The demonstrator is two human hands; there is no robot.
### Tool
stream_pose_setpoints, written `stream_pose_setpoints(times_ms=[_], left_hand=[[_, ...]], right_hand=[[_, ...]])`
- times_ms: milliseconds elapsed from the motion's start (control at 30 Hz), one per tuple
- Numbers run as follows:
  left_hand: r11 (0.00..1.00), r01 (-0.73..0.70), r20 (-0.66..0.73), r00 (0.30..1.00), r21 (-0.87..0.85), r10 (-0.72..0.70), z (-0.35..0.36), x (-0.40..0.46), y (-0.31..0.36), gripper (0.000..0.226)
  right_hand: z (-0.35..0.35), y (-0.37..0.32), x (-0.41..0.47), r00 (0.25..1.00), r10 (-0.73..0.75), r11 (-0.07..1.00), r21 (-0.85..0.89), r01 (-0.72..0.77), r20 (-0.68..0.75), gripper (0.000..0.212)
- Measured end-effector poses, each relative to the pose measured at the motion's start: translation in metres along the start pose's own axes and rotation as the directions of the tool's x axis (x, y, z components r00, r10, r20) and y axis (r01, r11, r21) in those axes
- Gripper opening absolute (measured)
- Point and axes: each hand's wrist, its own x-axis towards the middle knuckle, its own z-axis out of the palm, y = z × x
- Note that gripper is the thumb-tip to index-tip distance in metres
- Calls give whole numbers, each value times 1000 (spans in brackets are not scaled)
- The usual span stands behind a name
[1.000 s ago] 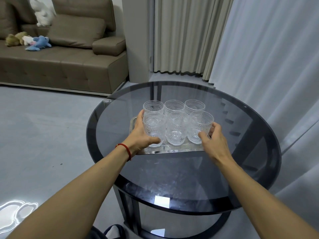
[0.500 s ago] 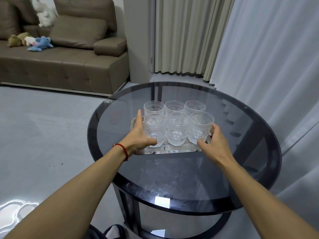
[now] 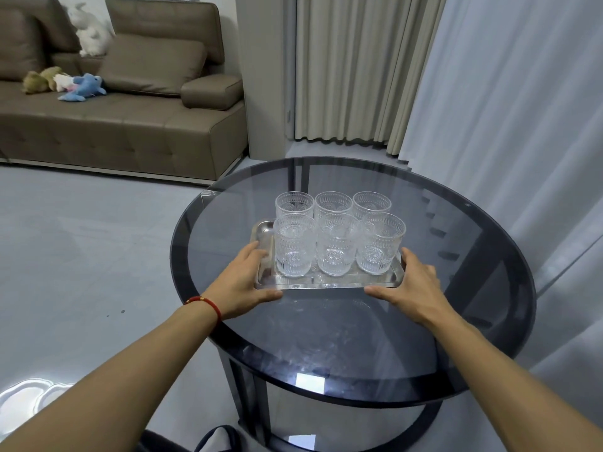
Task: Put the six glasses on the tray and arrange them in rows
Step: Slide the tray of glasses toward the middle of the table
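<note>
Several clear patterned glasses stand on a steel tray in two rows of three: a back row and a front row. The tray lies near the middle of a round dark glass table. My left hand grips the tray's near left corner, fingers along the left rim and thumb along the front edge. My right hand grips the near right corner the same way. Neither hand touches a glass.
A brown sofa with soft toys stands at the back left across the grey floor. Curtains hang close behind and to the right of the table. The table's near edge is just below my wrists.
Both hands have left the outer front glasses and dropped back to the tray's near corners. The glasses have kept their places.
</note>
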Motion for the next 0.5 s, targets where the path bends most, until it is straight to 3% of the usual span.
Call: stream_pose_setpoints(times_ms=[100,233,333,500], left_hand=[[998,61,-80,995,-21,-63,-4,8,-6,78],[986,166,-119,979,-5,-165,-6,21,-16,52],[984,176,-200,966,36,-166,-6,35,-22,35],[964,263,-176,951,19,-256,-10,69,-41,40]], right_hand=[[11,-10,0,997,2,999,49,2,-75,120],[28,-25,9,992,-4,991,131,21,-129,107],[37,-37,23,991,6,987,159,16,-133,103],[53,-54,55,991,24,987,158,-3,-131,102]])
